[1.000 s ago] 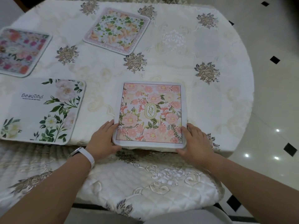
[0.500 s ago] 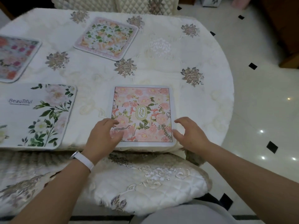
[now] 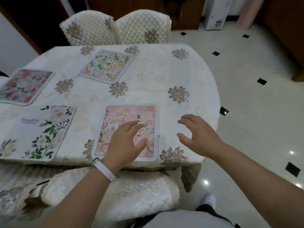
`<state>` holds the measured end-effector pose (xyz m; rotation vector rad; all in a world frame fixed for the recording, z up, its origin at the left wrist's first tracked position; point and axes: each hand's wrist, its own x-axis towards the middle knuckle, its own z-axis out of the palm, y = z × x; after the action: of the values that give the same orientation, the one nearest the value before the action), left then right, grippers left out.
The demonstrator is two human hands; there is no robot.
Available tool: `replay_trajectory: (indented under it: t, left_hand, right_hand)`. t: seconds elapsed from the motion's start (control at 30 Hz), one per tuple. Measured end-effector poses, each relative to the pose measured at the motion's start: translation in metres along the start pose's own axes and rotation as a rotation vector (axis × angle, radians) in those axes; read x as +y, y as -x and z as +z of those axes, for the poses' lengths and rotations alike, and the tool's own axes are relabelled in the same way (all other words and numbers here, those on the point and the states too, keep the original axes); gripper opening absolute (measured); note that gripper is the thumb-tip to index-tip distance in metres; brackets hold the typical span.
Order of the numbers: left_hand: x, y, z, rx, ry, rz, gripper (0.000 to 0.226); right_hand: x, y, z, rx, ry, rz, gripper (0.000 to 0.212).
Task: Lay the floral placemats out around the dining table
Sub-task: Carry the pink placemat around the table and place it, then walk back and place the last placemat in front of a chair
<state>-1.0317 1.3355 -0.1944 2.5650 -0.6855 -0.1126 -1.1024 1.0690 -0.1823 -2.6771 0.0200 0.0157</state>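
Observation:
A pink floral placemat (image 3: 118, 117) lies flat near the table's front edge. My left hand (image 3: 126, 142) hovers over its lower half with fingers spread, holding nothing. Off the mat's right side, my right hand (image 3: 199, 135) hangs above the tablecloth, its fingers loosely curled and empty. Three more mats lie on the table: a white one with green leaves and the word "Beautiful" (image 3: 36, 130) at front left, a pink-and-purple one (image 3: 24, 86) at far left, and a green-and-orange one (image 3: 107, 65) at the back.
The oval table (image 3: 189, 71) wears a cream embroidered cloth. Quilted chair backs (image 3: 115, 28) stand at its far side, and a cushioned chair seat (image 3: 115, 195) sits right below my arms. Glossy tiled floor (image 3: 255, 112) spreads to the right.
Both hands have let go of the pink mat's lower corners and lifted. The left moved up over the mat; the right drew away to its right. The camera tilted up.

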Motion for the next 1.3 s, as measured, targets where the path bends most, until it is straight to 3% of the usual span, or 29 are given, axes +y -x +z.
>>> replay_trajectory:
  t: [0.43, 0.63, 0.83, 0.97, 1.3]
  left_hand:
    - [0.235, -0.086, 0.107, -0.063, -0.116, 0.096, 0.057]
    - [0.306, -0.129, 0.141, -0.084, -0.137, 0.243, 0.053]
    - [0.34, -0.188, 0.171, -0.105, -0.17, 0.345, 0.05]
    - [0.346, -0.232, 0.197, -0.121, -0.141, 0.367, 0.049]
    - [0.327, -0.413, 0.247, -0.125, -0.079, 0.396, 0.046]
  right_hand:
    - [0.21, 0.078, -0.112, 0.021, -0.005, 0.044, 0.059]
    - [0.283, 0.103, -0.159, 0.069, -0.002, 0.137, 0.059]
    - [0.338, 0.095, -0.187, 0.054, 0.06, 0.214, 0.055]
    - [0.37, 0.067, -0.197, 0.036, 0.091, 0.235, 0.064]
    - [0.46, -0.092, -0.219, -0.054, 0.144, 0.251, 0.06]
